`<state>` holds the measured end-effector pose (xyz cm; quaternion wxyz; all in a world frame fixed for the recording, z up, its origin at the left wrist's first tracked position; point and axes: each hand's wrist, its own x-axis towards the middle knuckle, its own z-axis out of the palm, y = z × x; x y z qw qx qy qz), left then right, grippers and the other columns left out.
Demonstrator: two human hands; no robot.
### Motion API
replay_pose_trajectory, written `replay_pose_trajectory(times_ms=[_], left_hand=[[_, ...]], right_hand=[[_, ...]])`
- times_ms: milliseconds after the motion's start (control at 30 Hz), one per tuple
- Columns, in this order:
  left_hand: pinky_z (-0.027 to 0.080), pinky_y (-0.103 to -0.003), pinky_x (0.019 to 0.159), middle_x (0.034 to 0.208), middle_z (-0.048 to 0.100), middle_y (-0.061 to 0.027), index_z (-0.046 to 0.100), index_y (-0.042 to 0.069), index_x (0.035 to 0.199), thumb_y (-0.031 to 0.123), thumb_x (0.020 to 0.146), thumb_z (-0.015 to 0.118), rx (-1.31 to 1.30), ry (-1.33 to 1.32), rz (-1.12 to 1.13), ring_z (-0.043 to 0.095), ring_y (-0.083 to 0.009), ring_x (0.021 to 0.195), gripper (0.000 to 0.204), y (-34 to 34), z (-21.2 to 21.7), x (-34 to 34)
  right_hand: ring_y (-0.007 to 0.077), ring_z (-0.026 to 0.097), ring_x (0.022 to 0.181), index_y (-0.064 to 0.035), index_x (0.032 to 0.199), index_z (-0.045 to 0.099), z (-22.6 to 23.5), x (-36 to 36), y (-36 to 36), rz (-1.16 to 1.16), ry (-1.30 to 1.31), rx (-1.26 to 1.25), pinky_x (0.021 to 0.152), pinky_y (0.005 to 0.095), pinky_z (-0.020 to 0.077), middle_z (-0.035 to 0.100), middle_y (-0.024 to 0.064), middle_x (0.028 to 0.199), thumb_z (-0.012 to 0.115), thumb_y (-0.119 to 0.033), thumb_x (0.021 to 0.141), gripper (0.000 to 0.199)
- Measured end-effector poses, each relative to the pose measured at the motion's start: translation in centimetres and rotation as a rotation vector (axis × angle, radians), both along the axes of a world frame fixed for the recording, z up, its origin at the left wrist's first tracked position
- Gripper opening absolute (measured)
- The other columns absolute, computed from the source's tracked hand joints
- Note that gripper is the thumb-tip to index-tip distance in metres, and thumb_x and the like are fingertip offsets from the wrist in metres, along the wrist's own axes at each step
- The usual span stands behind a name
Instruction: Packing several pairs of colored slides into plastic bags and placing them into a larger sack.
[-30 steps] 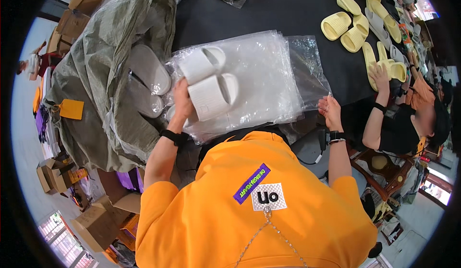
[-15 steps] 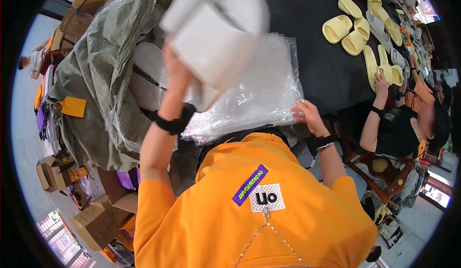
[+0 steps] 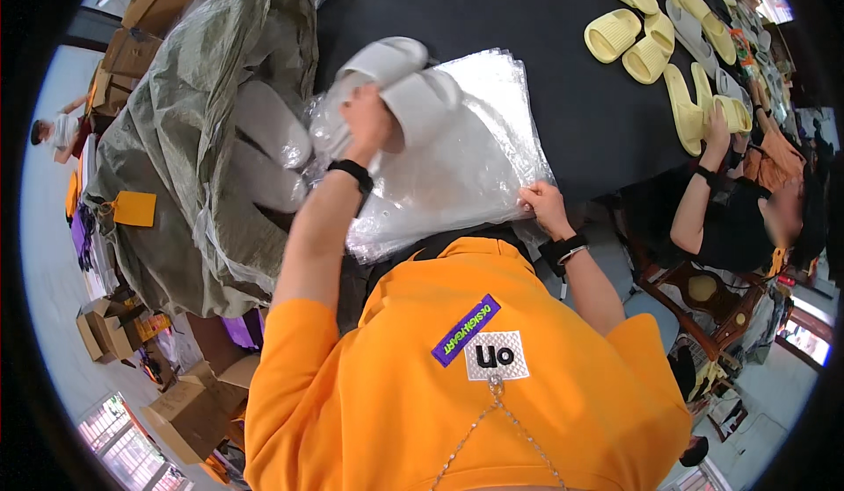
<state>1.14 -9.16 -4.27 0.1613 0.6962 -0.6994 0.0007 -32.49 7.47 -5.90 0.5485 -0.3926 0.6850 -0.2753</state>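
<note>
My left hand is raised over the black table and grips a pair of white slide sandals held together, soles outward. Below them lies a stack of clear plastic bags at the near edge of the table. My right hand rests on the lower right corner of that stack, pinching the top bag. Both wrists wear black bands. My orange shirt fills the lower part of the view.
A large grey-green sack with more bagged white sandals stands at the left. Several yellow sandals lie at the far right of the table, where another person in black handles one. Cardboard boxes sit on the floor at the left.
My left hand lifted the white sandals off the bag stack, swung them high, then lowered them a little. My right hand slid left along the stack's edge.
</note>
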Motion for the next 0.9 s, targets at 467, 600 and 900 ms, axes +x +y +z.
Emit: replay_pose_trajectory(times_ms=[467, 600, 900], left_hand=[[0.03, -0.046, 0.089, 0.109, 0.052, -0.0096, 0.05, 0.006, 0.099, 0.005, 0.065, 0.054, 0.069, 0.164, -0.385, 0.043, -0.0262, 0.11, 0.034, 8.9, 2.6, -8.3], [0.03, -0.044, 0.087, 0.107, 0.053, -0.0074, 0.051, 0.006, 0.098, 0.004, 0.065, 0.054, -0.004, 0.14, -0.371, 0.045, -0.024, 0.108, 0.034, 7.9, 1.5, -5.8], [0.032, -0.043, 0.086, 0.105, 0.051, -0.0127, 0.05, 0.001, 0.094, 0.001, 0.06, 0.055, -0.138, 0.184, -0.314, 0.044, -0.0293, 0.107, 0.035, 4.6, 7.1, -3.4]], right_hand=[[0.0235, 0.06, 0.074, -0.0054, 0.111, 0.05, 2.2, 1.1, -0.2, 0.086, 0.36, -0.228, 0.068, 0.0333, 0.0459, 0.06, 0.0139, 0.08, 0.06, -0.009, 0.075, 0.038], [0.0249, 0.06, 0.075, -0.0046, 0.108, 0.054, 1.9, 0.6, 0.0, 0.125, 0.328, -0.214, 0.069, 0.0334, 0.0459, 0.061, 0.0143, 0.081, 0.059, -0.01, 0.075, 0.033], [0.0288, 0.053, 0.094, -0.0045, 0.12, 0.049, 6.0, 0.8, -2.8, 0.205, 0.518, -0.702, 0.082, 0.0364, 0.0431, 0.046, 0.0162, 0.117, 0.062, -0.017, 0.079, 0.045]])
